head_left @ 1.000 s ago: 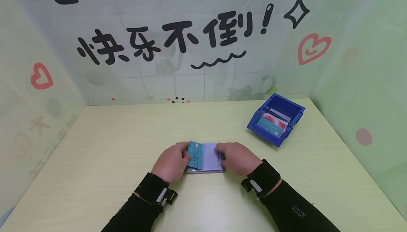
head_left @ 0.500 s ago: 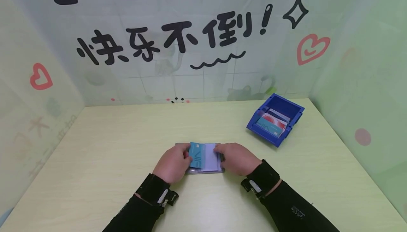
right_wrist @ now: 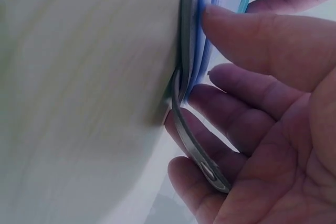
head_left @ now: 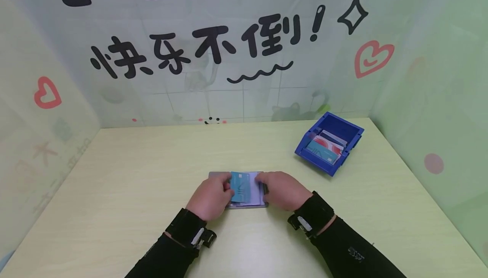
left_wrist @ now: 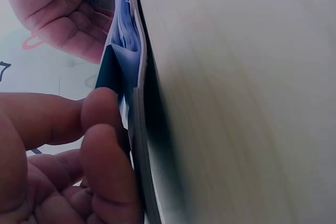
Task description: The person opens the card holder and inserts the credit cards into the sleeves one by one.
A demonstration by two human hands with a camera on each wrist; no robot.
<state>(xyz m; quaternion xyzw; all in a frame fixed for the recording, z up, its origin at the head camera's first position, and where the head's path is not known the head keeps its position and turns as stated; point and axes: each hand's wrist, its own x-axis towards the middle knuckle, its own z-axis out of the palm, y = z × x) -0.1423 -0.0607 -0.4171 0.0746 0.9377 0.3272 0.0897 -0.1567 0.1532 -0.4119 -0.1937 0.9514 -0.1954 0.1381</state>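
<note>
A grey card holder lies open on the table in front of me, with pale lilac plastic sleeves on its right side. My left hand pinches the left edge of a blue card between thumb and fingers. The card overlaps the sleeves in the head view. My right hand holds the sleeves at the right edge, thumb on top and fingers curled at the side. In the right wrist view, a grey strap with a metal snap runs across its fingers.
At the back right of the wooden table stands an open blue box with several cards in it. A printed wall cloth borders the table's back and sides.
My left hand has shifted slightly right, carrying the blue card further over the sleeves. The card has turned a little straighter. My right hand has stayed almost still at the sleeves' edge.
</note>
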